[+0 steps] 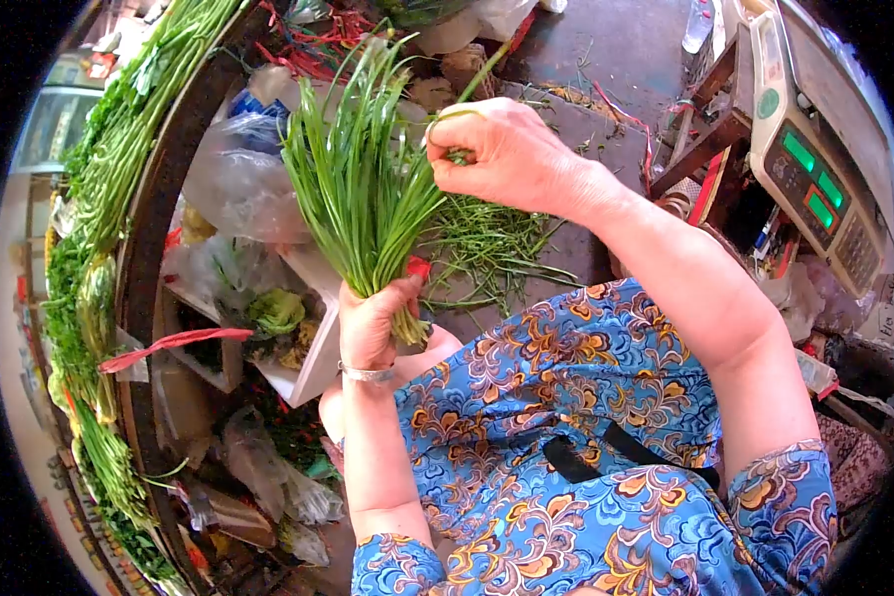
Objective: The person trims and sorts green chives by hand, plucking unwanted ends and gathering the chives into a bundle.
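A thick bunch of garlic chives (368, 189) stands upright in my left hand (372, 313), with the leaves fanning upward and the pale cut ends poking out below my fist. A small red piece (419, 268) shows beside my left thumb. My right hand (507, 154) is closed just right of the leaves, pinching a few loose green blades (460, 156). One long yellowish-green blade (489, 72) sticks out above these fingers. Below and behind the bunch lies a loose heap of green trimmings (487, 238) on the floor.
On the left, a curved shelf edge (144, 199) carries bundled greens (109, 199). Plastic bags (253, 179) and a white foam box (313, 348) sit under it. A digital scale (815, 169) stands on a wooden frame (710, 119) at right. Red ties (308, 45) lie at the top.
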Demonstrator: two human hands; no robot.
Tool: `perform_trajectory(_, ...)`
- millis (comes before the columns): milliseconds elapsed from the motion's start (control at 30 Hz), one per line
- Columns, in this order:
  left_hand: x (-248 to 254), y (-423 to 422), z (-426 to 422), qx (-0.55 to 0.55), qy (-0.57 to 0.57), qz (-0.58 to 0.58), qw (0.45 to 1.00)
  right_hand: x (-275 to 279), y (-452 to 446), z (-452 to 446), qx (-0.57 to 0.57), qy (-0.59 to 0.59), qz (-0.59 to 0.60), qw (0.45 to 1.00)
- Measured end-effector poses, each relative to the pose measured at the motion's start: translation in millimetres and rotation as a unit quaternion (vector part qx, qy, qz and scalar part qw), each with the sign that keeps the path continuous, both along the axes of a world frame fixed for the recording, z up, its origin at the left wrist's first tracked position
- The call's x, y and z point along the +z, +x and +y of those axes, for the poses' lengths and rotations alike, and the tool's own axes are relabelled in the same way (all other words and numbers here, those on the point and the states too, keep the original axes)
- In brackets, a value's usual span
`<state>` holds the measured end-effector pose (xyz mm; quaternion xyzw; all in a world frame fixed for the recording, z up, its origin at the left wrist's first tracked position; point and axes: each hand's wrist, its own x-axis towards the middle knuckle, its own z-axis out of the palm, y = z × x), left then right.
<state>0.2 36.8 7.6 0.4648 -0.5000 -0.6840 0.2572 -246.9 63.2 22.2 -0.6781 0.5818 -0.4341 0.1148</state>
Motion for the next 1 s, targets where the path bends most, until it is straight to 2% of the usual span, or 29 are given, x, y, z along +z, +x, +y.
perform_trajectory(200,5.8,-9.1,4.7,0.029,-0.008,0.03,0.999,-2.3,9.4,-2.7,-0.049,-0.032,0.063,0.996)
perform_trajectory(333,2.4,-1.8,2.1,0.012,-0.016,0.009,1.0,1.1,-2.3,-4.6,-0.099,-0.043,0.097,0.989)
perform_trajectory(367,2.0,0.3,1.6,0.022,-0.016,-0.003,1.0,3.9,-8.5,-3.8,-0.095,-0.035,0.081,0.991)
perform_trajectory(433,0.8,3.9,0.2,0.037,-0.017,-0.015,0.999,7.4,-19.8,1.7,-0.018,0.045,-0.031,0.998)
perform_trajectory(500,-0.9,6.4,-2.5,0.041,-0.017,-0.016,0.999,6.5,-25.9,8.0,0.093,0.158,-0.175,0.967)
perform_trajectory(533,-1.0,8.1,-3.4,0.046,-0.017,-0.017,0.999,15.0,-25.6,13.6,0.13,0.239,-0.156,0.95)
perform_trajectory(567,-1.1,9.0,-4.5,0.049,-0.017,-0.021,0.998,8.3,-24.6,18.4,0.128,0.222,-0.12,0.959)
perform_trajectory(667,-0.7,8.4,-4.6,0.05,-0.017,-0.024,0.998,-17.9,-22.9,12.7,0.07,0.053,0.087,0.992)
perform_trajectory(733,-0.7,5.9,-3.9,0.05,-0.021,-0.022,0.998,12.4,-15.1,10.8,0.124,0.189,-0.102,0.969)
perform_trajectory(767,-0.9,4.0,-2.8,0.05,-0.021,-0.022,0.998,18.4,-11.5,9.9,0.097,0.204,-0.149,0.963)
perform_trajectory(800,-1.3,2.3,-1.0,0.048,-0.028,-0.025,0.998,14.0,-9.8,6.8,0.097,0.203,-0.15,0.963)
perform_trajectory(867,0.0,-1.2,1.1,0.042,-0.036,-0.031,0.998,0.3,-7.6,0.6,0.09,0.046,-0.101,0.99)
perform_trajectory(933,3.1,-4.5,2.1,0.031,-0.041,-0.037,0.998,2.2,1.0,1.5,0.071,0.026,-0.104,0.992)
perform_trajectory(1000,3.4,-6.6,2.2,0.027,-0.047,-0.038,0.998,1.1,8.1,-1.2,0.072,0.056,-0.264,0.96)
